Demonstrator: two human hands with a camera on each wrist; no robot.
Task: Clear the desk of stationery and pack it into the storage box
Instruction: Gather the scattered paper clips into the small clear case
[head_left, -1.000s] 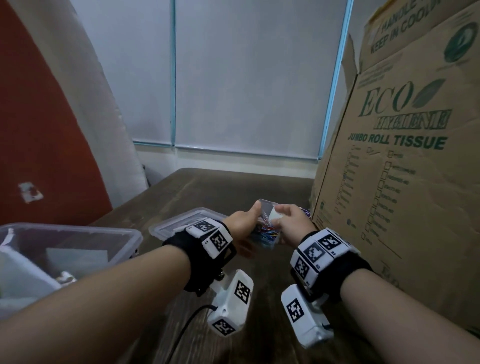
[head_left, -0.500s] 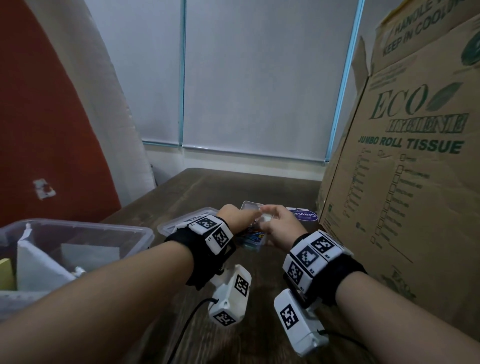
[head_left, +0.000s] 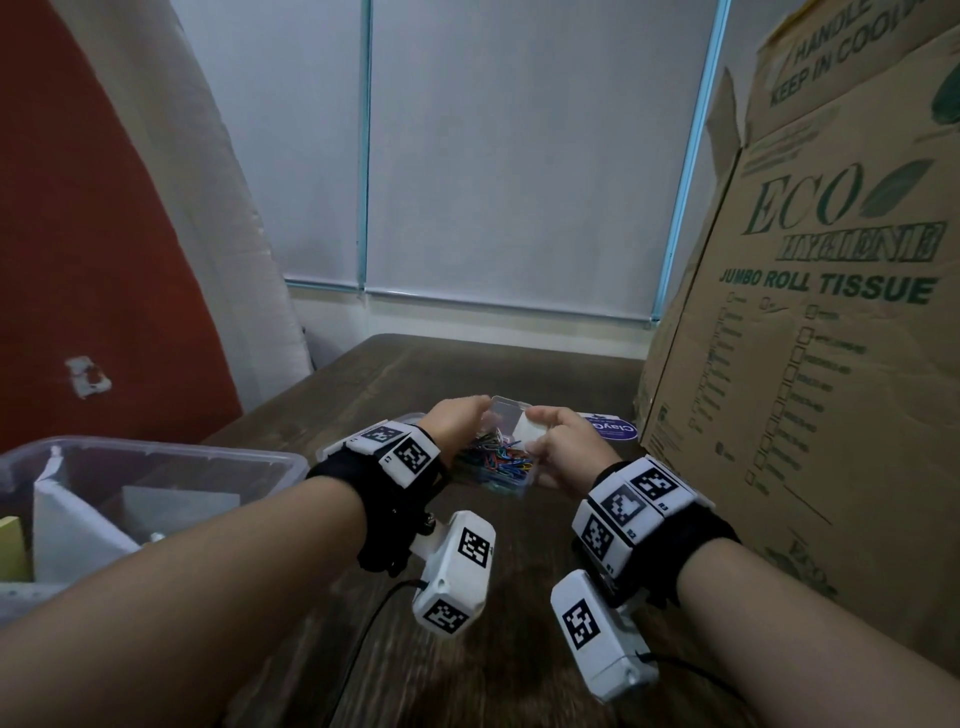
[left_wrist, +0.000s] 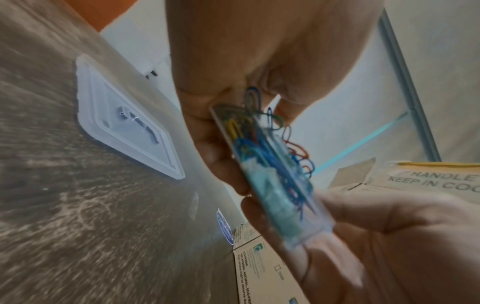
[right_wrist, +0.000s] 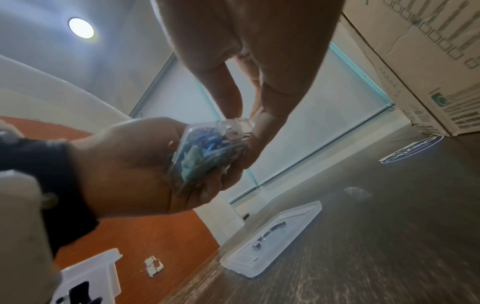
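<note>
**Paper-clip case held between both hands above the desk**

The left hand (head_left: 457, 423) cradles the clear paper-clip case (head_left: 496, 457) while the right hand (head_left: 563, 447) pinches its end, likely to shut it so no clips spill; the storage box (head_left: 171, 457) waits left, its lid (right_wrist: 272, 238) off

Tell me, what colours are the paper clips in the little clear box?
The paper clips are mixed: blue, red, green and yellow. The head view shows them best.
</note>
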